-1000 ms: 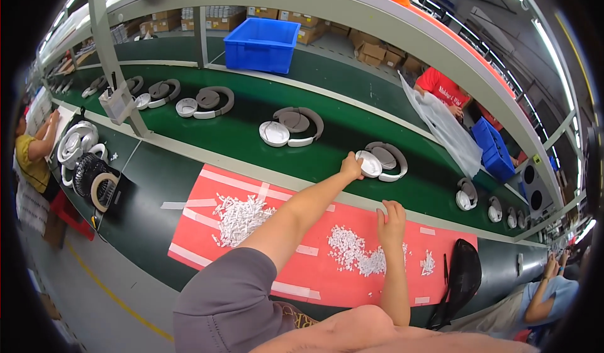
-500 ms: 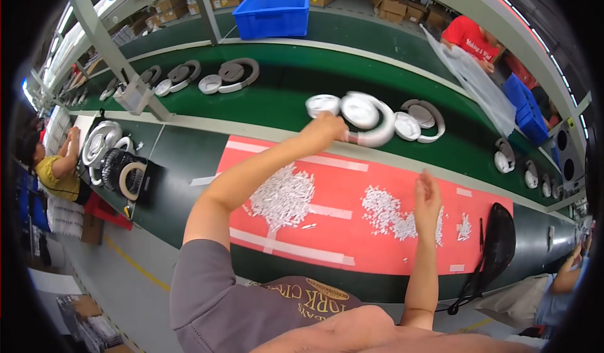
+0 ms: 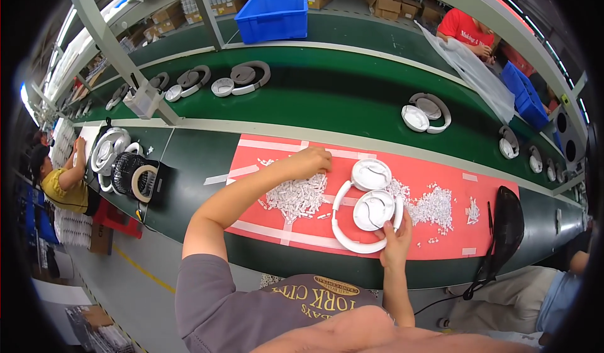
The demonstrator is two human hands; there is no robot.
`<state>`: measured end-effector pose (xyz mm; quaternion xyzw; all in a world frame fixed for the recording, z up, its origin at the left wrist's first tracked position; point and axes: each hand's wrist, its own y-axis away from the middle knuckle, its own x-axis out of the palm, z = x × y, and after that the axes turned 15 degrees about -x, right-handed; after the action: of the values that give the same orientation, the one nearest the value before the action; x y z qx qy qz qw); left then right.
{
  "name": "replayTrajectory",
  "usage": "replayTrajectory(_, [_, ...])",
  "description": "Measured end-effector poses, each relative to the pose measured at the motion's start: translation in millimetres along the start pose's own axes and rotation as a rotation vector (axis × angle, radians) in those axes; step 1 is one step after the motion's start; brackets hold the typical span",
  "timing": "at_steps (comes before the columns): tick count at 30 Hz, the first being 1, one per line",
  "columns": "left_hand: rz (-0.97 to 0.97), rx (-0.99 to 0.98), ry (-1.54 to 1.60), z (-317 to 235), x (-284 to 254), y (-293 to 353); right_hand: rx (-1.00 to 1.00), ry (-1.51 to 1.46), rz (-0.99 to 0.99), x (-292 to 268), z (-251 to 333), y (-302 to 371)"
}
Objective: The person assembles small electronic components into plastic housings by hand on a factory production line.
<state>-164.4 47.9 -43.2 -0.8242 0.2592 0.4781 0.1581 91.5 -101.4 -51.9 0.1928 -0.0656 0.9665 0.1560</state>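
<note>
Headphones (image 3: 374, 211) in white are over the middle of the red mat (image 3: 484, 186), with the insides of both earcups turned up. Right hand (image 3: 397, 242) is clamped on their near right side, its thumb laid at the rim of the near earcup; whether they rest on the mat or hang just above it, I cannot tell. Their long axis runs near to far: the far earcup (image 3: 371, 174) is beyond the near one, and the headband (image 3: 345, 238) bows out to the left and toward the person.

Left hand (image 3: 313, 161) is bent over the far edge of the heap of elongated white pieces (image 3: 292, 199). Its fingers are curled, and I cannot tell whether they pinch a piece. From this hand the headphones lie to the right and nearer the person, the far earcup being the closest part, with a gap between. The right hand is the one in contact with them; the left is closer to the elongated pieces.

Right of the headphones, smaller white pieces (image 3: 431, 208) spread across the mat, with a little cluster (image 3: 472, 211) farther right and a black curved object (image 3: 508, 221) at the right end. Beyond, the green belt (image 3: 333, 79) carries more headphones, the nearest pair (image 3: 416, 118) lying far and to the right.
</note>
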Motion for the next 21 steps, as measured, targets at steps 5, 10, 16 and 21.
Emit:
replayTrajectory(5, [0.089,0.076,-0.097,4.8,7.6,-10.0,-0.146,0.242,0.048,-12.1,-11.7,13.6])
replayTrajectory(10, [-0.076,-0.176,0.181,-32.4,-3.4,-17.8,-0.5,0.964,0.162,-26.0,0.9,1.7])
replayTrajectory(16, [-0.04,-0.237,0.916,-113.3,15.5,-22.4,-0.671,0.799,0.399,5.4,32.0,-45.0])
replayTrajectory(21, [-0.245,-0.238,1.077,-143.1,42.0,-27.3,-0.535,0.586,0.38,10.8,30.4,-59.3])
